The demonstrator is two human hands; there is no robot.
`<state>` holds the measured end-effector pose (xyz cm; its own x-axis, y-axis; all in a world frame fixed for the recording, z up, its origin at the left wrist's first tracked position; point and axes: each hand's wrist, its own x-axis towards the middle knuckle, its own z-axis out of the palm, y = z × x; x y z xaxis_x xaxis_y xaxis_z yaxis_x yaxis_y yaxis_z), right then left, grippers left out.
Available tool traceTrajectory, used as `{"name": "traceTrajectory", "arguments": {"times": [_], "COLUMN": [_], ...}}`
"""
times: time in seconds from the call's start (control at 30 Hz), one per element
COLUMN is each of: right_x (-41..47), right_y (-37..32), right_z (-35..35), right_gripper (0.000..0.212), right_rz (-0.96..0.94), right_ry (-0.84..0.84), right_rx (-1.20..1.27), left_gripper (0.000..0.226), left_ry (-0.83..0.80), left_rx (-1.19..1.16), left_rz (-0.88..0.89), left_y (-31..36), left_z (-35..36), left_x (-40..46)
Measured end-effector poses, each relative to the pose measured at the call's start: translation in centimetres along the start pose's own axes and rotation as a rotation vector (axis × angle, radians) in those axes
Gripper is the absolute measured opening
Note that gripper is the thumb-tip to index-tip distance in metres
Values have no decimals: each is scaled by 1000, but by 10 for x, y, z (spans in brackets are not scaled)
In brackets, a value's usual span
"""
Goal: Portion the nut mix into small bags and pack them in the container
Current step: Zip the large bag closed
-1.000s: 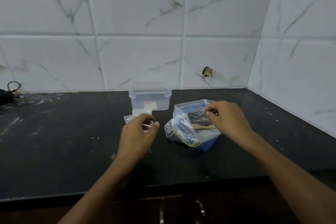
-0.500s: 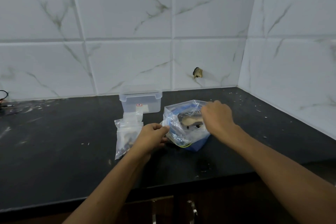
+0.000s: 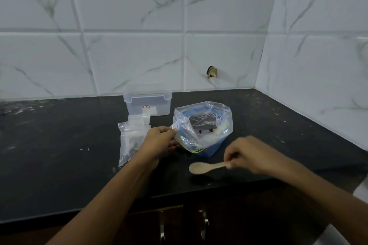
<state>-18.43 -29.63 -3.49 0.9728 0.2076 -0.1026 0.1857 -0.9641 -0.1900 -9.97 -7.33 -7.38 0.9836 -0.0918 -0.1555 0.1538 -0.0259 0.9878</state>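
Landmark: big clear bag (image 3: 205, 127) of nut mix, standing open on the black counter (image 3: 59, 145), blue lining inside, dark packet and a few dark bits visible through the mouth.
Left hand: left hand (image 3: 159, 141) pinches the bag's left rim, thumb and fingers curled on the plastic edge, mouth pulled open.
Right hand: right hand (image 3: 249, 155) sits in front of the bag and right of it, fingers curled round the handle of a wooden spoon (image 3: 207, 166).
Spoon: roughly level, bowl pointing left, in front of the bag, outside it; bowl looks empty; cannot tell if it touches the counter.
Small bags: pile of small clear bags (image 3: 132, 137) just left of the big bag, lying flat on the counter; the front one has dark contents at its lower end; the left wrist is beside them.
Container: clear plastic container (image 3: 147, 103) behind the small bags, behind and left of the big bag, near the tiled wall (image 3: 139, 45); lid on; small label on its front face.
Wall: chipped hole (image 3: 211, 71) in the tile, behind the big bag.
Counter: pale specks scattered right of the big bag.
Below the counter edge: dark cabinet fronts with metal handles (image 3: 205, 223), in front of the big bag.
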Motion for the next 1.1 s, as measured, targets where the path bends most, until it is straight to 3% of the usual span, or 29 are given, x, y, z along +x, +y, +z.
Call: {"name": "traceTrajectory", "arguments": {"times": [0.33, 0.53, 0.63, 0.7, 0.77, 0.9, 1.1], "right_x": [4, 19, 46, 58, 67, 78, 81], "right_y": [4, 29, 46, 49, 45, 35, 28], "right_z": [27, -8, -13, -8, -1, 4, -2], "right_gripper": [22, 26, 37, 44, 32, 19, 22], "right_rz": [7, 304, 499, 542, 505, 521, 513], "right_ry": [143, 543, 420, 250, 151, 133, 335], "right_rx": [-99, 400, 1057, 1286, 1353, 1372, 1521], "left_gripper": [23, 39, 40, 43, 45, 34, 12], "left_ry": [21, 44, 36, 17, -11, -60, -12], "left_rx": [72, 21, -37, -84, -131, -166, -211], "left_rz": [48, -41, -70, -123, -173, -199, -212], "left_y": [6, 18, 27, 30, 31, 33, 34], "left_z": [0, 6, 8, 10, 11, 8, 8], "left_x": [-4, 3, 5, 6, 7, 14, 20]}}
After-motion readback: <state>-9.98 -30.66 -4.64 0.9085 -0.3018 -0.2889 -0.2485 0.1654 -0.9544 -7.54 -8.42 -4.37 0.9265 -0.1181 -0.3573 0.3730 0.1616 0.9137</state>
